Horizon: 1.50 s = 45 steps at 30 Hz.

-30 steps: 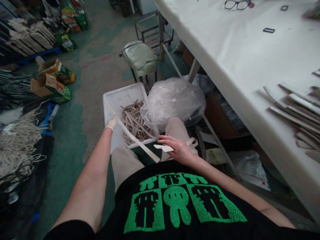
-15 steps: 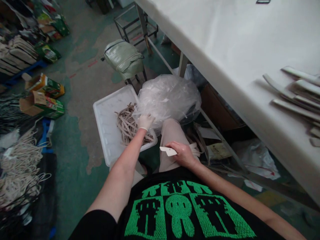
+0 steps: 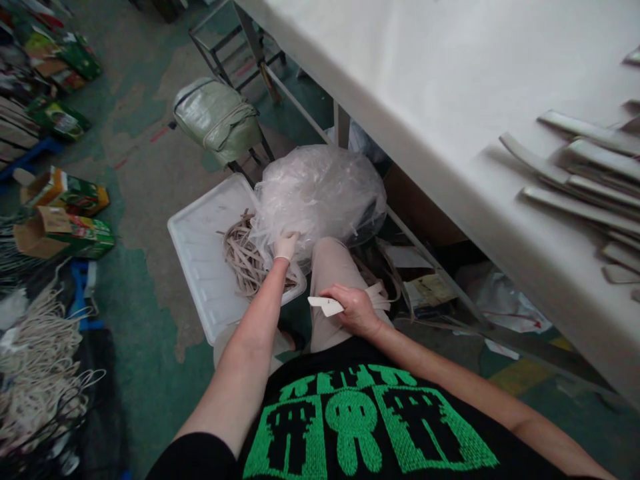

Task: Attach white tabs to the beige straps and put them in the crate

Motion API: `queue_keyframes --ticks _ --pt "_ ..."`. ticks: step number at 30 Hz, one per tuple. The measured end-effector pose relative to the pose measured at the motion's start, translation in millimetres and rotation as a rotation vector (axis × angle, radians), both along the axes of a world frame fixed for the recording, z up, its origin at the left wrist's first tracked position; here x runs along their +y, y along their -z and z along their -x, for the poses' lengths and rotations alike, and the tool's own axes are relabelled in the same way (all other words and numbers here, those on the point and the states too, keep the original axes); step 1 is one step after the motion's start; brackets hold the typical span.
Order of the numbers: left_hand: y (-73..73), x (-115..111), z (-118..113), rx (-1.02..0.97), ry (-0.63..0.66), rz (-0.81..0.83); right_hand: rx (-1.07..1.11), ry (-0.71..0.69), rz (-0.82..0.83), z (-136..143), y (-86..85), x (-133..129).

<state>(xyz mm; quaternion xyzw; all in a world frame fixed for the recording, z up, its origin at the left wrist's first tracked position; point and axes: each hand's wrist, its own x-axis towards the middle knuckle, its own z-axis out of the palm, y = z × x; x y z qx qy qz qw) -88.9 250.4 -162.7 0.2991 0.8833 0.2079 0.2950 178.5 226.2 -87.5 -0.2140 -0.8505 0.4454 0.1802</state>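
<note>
My left hand (image 3: 286, 245), in a thin pale glove, reaches to the near edge of a clear plastic bag (image 3: 320, 193); its fingertips are sunk in the film, so their grip is hidden. Beside it, beige strips (image 3: 243, 257) lie tangled in a white plastic tray (image 3: 195, 267). Over my right thigh, my bare right hand (image 3: 356, 309) is closed round pale flat strips (image 3: 325, 305), whose cut ends stick out to the left while the rest trails out to the right behind the hand.
A white-covered table (image 3: 425, 87) fills the upper right, with grey-edged strips (image 3: 580, 200) on it. A stool with a green wrapped cushion (image 3: 217, 120) stands beyond the tray. Open cartons (image 3: 65, 233) and bundled cords (image 3: 40, 360) lie at the left.
The view has shifted, so most things sit further left. My left hand's fingers have gone in among the plastic film. My right hand still holds the strips over the thigh.
</note>
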Motion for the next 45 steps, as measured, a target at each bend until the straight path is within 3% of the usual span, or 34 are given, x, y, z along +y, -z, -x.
queue_keyframes --ticks 5,8,10,13,15,17,20,26,33,40,45 --pt "-38.6 -48 5 -0.08 -0.242 -0.263 -0.02 0.001 0.036 1 0.9 -1" --pt "-59.6 -79 -10 -0.174 -0.318 -0.388 -0.026 0.007 0.059 3 1.2 -1" --pt "-72.2 -96 -26 -0.374 -0.385 -0.525 -0.009 0.038 0.113 6 0.0 1" --pt "-89.2 -120 -53 -0.595 -0.467 -0.687 0.034 0.201 0.379 13 -6.8 8" --pt "-97.6 -132 -68 -0.55 -0.442 -0.675 0.028 0.316 0.645 17 -15.3 14" --pt "-102.2 -142 -82 -0.514 -0.393 -0.653 0.017 0.336 0.854 21 -25.6 19" --pt "-103.2 -146 -96 -0.514 -0.312 -0.659 0.009 0.22 0.957 26 -39.6 23" --pt "-102.2 -142 -112 -0.372 -0.154 -0.708 -0.067 0.17 0.867 29 -48.7 18" --pt "-103.7 -145 -121 -0.309 0.023 -0.734 -0.07 0.294 1.029 30 -39.4 32" --pt "-93.5 -145 -123 -0.034 0.377 -0.72 -0.068 0.294 0.952 52 -25.4 47" --pt "-81.3 -149 -116 0.02 0.441 -0.655 -0.027 0.373 0.884 73 -19.1 65"
